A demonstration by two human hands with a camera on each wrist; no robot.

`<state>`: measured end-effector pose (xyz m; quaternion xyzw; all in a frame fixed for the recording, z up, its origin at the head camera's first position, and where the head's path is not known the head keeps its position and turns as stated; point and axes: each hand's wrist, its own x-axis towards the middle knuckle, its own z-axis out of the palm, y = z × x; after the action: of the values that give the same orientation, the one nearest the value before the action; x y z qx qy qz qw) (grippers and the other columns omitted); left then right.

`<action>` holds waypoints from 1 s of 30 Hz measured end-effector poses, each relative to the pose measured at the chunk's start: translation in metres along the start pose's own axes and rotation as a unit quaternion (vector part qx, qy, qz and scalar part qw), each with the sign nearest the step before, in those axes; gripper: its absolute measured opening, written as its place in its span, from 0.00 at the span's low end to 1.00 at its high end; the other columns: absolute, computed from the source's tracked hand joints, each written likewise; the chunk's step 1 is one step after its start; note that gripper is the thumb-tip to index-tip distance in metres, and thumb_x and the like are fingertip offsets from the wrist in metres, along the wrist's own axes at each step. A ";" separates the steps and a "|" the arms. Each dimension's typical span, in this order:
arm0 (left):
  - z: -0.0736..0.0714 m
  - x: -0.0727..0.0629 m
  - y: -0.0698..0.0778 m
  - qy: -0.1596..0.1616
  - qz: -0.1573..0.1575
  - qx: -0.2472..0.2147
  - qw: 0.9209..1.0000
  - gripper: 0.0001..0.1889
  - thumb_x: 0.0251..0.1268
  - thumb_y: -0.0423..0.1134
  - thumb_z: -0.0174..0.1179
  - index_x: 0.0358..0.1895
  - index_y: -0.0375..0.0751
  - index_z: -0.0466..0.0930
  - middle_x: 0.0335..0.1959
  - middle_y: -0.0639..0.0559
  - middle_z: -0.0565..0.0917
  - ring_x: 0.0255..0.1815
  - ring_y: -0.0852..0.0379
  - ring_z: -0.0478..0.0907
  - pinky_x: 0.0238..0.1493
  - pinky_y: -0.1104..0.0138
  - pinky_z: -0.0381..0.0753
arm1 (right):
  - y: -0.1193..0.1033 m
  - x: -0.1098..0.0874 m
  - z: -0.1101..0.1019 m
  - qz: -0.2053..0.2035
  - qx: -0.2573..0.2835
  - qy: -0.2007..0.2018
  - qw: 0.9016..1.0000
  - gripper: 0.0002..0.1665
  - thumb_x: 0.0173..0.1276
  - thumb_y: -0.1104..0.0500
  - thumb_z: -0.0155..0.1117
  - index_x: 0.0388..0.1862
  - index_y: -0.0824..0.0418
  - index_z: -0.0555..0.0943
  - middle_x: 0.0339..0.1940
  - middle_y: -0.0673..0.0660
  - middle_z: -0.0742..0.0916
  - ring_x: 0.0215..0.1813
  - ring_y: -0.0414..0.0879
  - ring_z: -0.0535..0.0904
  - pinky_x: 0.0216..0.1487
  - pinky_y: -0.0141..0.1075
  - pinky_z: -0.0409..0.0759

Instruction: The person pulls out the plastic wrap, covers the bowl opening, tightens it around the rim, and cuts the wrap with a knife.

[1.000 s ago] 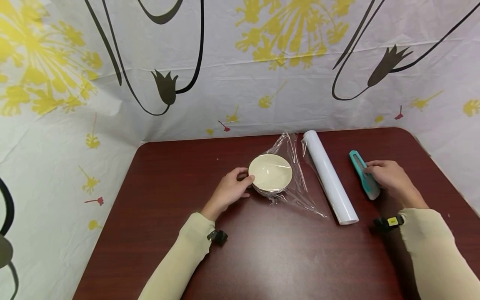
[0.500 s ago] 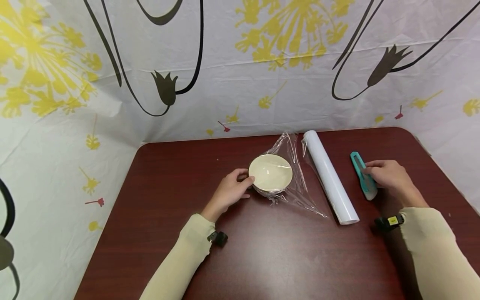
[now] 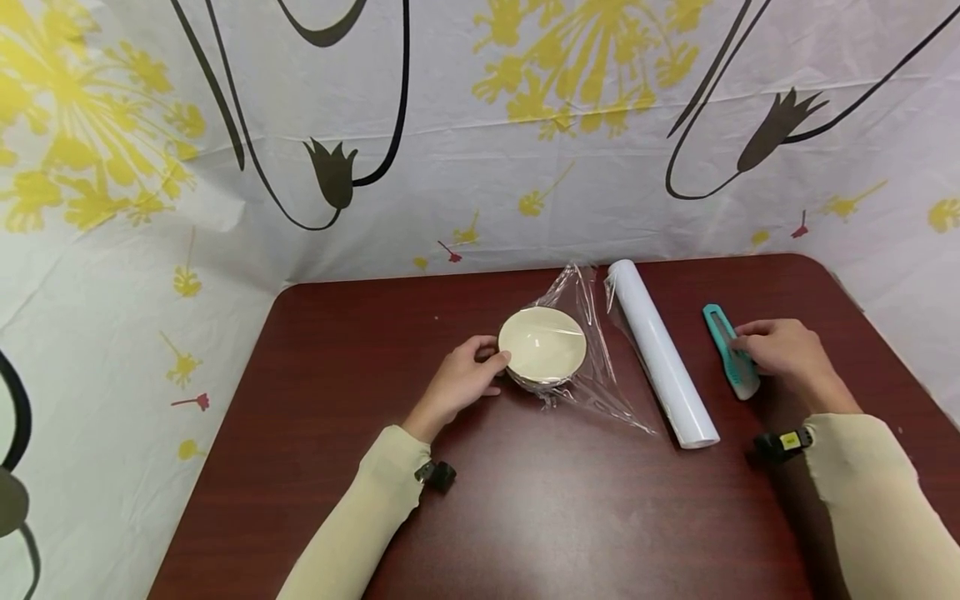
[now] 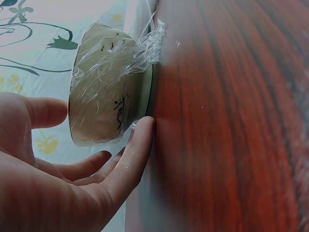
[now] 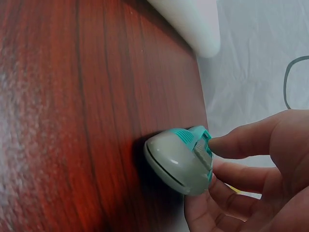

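Note:
A cream bowl [image 3: 542, 344] with clear cling film [image 3: 596, 387] clinging to its outside sits on the dark red table. My left hand [image 3: 465, 375] holds the bowl at its left side, thumb at the rim; in the left wrist view one finger [image 4: 140, 145] reaches down by the foot. At the right, my right hand [image 3: 783, 354] grips a teal and grey utility knife [image 3: 727, 346] between thumb and fingers. In the right wrist view the thumb [image 5: 236, 145] lies at its grey slider, and the knife's rounded grey end [image 5: 176, 162] is low over the tabletop; contact cannot be told.
A white roll of cling film [image 3: 660, 354] lies slantwise between the bowl and the knife, with a loose film edge at its far left. The table [image 3: 360, 350] meets a patterned cloth [image 3: 450, 150] along its back and sides.
The utility knife and right hand have shifted very slightly to the right. The left hand stays at the bowl, and the bowl and roll look unmoved.

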<state>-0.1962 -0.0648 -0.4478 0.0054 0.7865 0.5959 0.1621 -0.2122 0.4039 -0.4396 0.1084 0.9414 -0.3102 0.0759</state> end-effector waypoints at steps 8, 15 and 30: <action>0.000 0.000 0.002 0.000 0.001 -0.001 1.000 0.28 0.84 0.46 0.63 0.78 0.36 0.73 0.71 0.37 0.80 0.60 0.43 0.87 0.48 0.58 0.94 | 0.003 0.001 -0.003 -0.001 0.001 -0.010 1.000 0.30 0.81 0.54 0.63 0.66 0.79 0.80 0.55 0.78 0.85 0.44 0.57 0.86 0.34 0.38 0.89; 0.000 0.001 0.003 -0.001 0.001 0.002 1.000 0.28 0.84 0.46 0.63 0.78 0.35 0.73 0.71 0.37 0.81 0.60 0.43 0.87 0.48 0.58 0.94 | 0.004 0.002 -0.005 -0.003 0.007 -0.010 1.000 0.27 0.81 0.57 0.62 0.64 0.80 0.81 0.52 0.76 0.86 0.37 0.46 0.87 0.32 0.36 0.89; 0.000 0.004 0.003 0.000 0.009 -0.023 1.000 0.32 0.84 0.42 0.62 0.84 0.39 0.67 0.77 0.39 0.76 0.67 0.43 0.84 0.49 0.57 0.94 | -0.028 -0.028 -0.008 -0.060 -0.079 0.057 0.993 0.24 0.83 0.51 0.62 0.61 0.71 0.85 0.53 0.77 0.86 0.48 0.70 0.77 0.33 0.52 0.79</action>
<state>-0.2002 -0.0629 -0.4461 0.0090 0.7728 0.6150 0.1568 -0.1927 0.3825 -0.4118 0.0625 0.9706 -0.2323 0.0116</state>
